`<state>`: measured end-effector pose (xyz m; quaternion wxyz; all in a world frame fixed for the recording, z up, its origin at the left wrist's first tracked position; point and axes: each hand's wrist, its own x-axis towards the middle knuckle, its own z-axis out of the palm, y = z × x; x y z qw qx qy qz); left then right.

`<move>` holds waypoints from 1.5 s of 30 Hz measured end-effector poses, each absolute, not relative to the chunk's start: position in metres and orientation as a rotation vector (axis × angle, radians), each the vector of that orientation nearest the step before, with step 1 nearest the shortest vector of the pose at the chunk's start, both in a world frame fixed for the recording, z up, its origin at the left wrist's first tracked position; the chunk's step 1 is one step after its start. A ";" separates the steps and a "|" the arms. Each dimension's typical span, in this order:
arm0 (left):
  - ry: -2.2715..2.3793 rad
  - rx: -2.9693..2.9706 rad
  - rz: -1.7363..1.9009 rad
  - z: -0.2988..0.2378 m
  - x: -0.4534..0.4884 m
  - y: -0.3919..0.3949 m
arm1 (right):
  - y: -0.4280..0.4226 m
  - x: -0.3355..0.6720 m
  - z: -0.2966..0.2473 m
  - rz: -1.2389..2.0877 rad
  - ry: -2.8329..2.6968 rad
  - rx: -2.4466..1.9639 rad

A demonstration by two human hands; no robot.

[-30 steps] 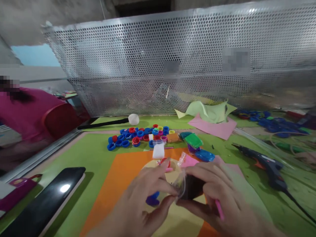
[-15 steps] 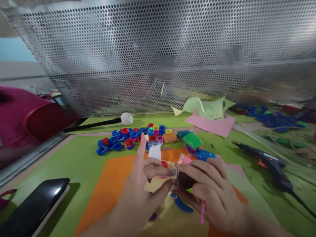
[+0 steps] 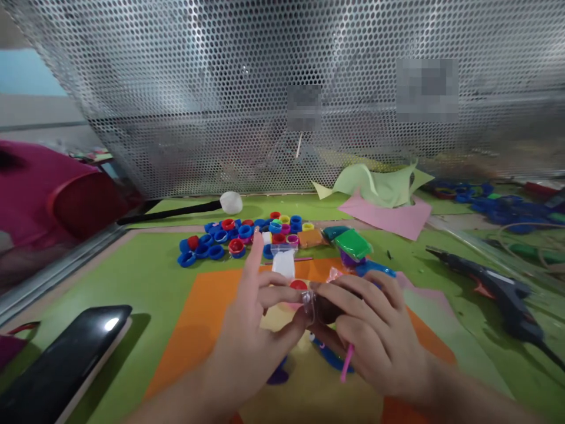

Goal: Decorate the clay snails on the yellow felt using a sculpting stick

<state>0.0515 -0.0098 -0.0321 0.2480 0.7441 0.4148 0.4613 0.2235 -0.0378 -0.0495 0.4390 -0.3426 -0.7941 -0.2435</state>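
Observation:
Both my hands meet over an orange sheet (image 3: 198,330) and a tan round board (image 3: 318,394). My right hand (image 3: 375,341) wraps around a small clear plastic bag with a dark lump inside (image 3: 324,306) and also pins a thin pink stick (image 3: 346,362) under its lower fingers. My left hand (image 3: 256,341) pinches the bag's open edge between thumb and middle finger, with its index finger pointing up. Blue clay shapes (image 3: 326,356) lie on the board beneath the hands.
Several coloured bottle caps (image 3: 229,238), clay packets (image 3: 353,244) and a white packet (image 3: 283,262) lie beyond the hands. A black glue gun (image 3: 494,282) rests at right, a black phone (image 3: 62,368) at left. A perforated metal screen (image 3: 282,100) stands behind. A person in pink (image 3: 39,194) is at far left.
The view tilted down and my hands rose slightly with the bag. My left index finger lifted from the bag and now points up.

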 end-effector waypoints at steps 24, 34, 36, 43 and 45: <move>1.129 1.811 1.148 -0.026 0.047 -0.037 | -0.052 0.211 -0.047 -0.649 -2.012 -0.818; 1.112 1.798 1.183 -0.022 0.044 -0.035 | -0.051 0.207 -0.042 -0.657 -1.999 -0.812; 1.097 1.797 1.183 -0.020 0.044 -0.035 | -0.051 0.207 -0.042 -0.658 -1.998 -0.810; 1.087 1.805 1.175 -0.022 0.046 -0.035 | -0.054 0.207 -0.042 -0.668 -1.992 -0.801; 1.071 1.799 1.179 -0.020 0.046 -0.035 | -0.054 0.208 -0.042 -0.663 -1.988 -0.798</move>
